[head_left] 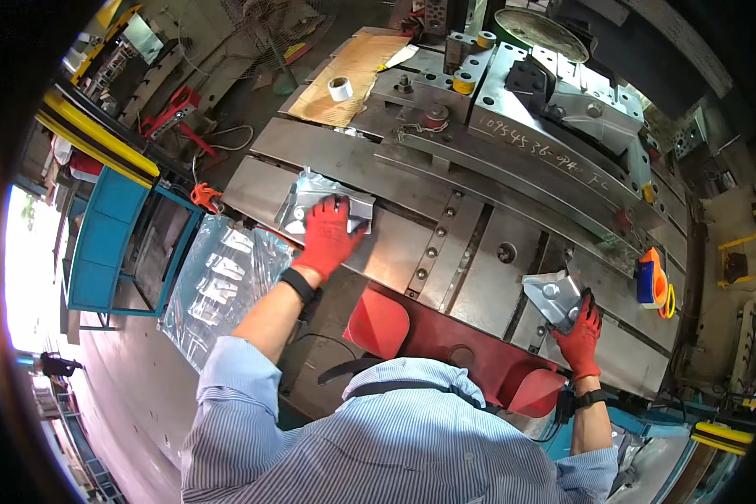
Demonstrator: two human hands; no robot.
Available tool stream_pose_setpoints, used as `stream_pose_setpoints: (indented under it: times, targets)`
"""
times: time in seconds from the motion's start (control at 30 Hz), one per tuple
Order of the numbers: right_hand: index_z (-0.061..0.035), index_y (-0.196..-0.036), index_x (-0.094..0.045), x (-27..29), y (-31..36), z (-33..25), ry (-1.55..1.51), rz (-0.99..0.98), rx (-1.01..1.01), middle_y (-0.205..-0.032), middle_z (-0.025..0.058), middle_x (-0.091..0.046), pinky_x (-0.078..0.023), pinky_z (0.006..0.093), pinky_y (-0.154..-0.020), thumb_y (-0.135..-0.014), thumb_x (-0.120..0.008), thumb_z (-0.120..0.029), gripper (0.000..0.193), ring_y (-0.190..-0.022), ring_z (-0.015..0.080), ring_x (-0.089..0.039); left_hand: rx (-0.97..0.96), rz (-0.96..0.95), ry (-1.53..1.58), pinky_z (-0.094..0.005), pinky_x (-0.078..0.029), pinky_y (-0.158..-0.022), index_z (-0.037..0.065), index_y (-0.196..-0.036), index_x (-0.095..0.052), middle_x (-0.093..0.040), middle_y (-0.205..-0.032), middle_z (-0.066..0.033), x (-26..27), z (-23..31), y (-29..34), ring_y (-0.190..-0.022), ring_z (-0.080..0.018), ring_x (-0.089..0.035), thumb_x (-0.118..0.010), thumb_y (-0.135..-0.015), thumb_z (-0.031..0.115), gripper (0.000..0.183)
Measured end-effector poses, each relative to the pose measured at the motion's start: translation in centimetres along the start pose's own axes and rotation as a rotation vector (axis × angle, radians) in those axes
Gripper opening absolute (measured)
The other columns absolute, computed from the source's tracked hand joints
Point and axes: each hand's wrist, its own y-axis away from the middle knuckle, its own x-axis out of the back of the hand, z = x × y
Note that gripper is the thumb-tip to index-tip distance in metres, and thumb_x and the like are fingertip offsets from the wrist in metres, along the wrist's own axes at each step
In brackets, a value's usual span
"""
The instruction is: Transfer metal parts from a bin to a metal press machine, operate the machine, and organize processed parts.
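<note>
My left hand, in a red glove with dark fingertips, reaches over the near right side of a stamped sheet-metal part at the left of the steel press bed. Its fingers close over the metal, and whether one part or several lie there I cannot tell. Toward the right front edge of the bed, my right hand, also red-gloved, grips the right side of a grey formed metal bracket. That bracket is slightly tilted, and its far side points away from me. Part of the right fingers is hidden behind it.
Beyond the hands stands a heavy steel die. An orange-and-blue tool lies at the right. A tape roll sits on cardboard. Several metal parts lie on a plastic-covered surface at left. Red panels front the bed.
</note>
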Motion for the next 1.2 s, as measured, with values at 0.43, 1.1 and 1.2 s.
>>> stream_pose_setpoints:
  times: [0.43,1.1,1.2]
  targets:
    - [0.0011,-0.145,-0.028,8.0,-0.7,-2.5,-0.055,0.153,0.07,-0.139,0.0242,-0.04,-0.028,0.0485,-0.108,-0.056,-0.086,-0.028,0.11,-0.128,0.041,-0.038,0.05,0.069,0.176,-0.0515,-0.031,-0.105,-0.002,-0.13,-0.047,-0.046,-0.133,-0.0267,-2.3,0.8,1.1,-0.124,-0.0439,-0.041,-0.064,-0.081,0.043,0.068]
    - [-0.009,-0.148,-0.027,21.1,-31.5,-10.3,0.491,0.178,0.298,-0.14,0.0258,-0.04,-0.027,0.0532,-0.109,-0.066,-0.08,-0.032,0.1,-0.129,0.0404,-0.04,-0.046,0.105,0.471,-0.0523,-0.035,-0.099,0.003,-0.126,-0.05,-0.048,-0.131,-0.019,-0.9,8.0,12.3,-0.125,-0.0396,-0.043,-0.062,-0.076,0.019,0.054]
    - [-0.007,-0.148,-0.027,19.1,-33.4,-11.1,0.64,0.23,0.395,-0.141,0.0252,-0.041,-0.026,0.0565,-0.109,-0.075,-0.068,-0.026,0.086,-0.129,0.041,-0.04,-0.032,0.122,0.481,-0.0525,-0.036,-0.098,0.003,-0.124,-0.051,-0.049,-0.13,-0.0189,-0.9,8.1,12.3,-0.124,-0.0398,-0.044,-0.062,-0.076,0.018,0.052]
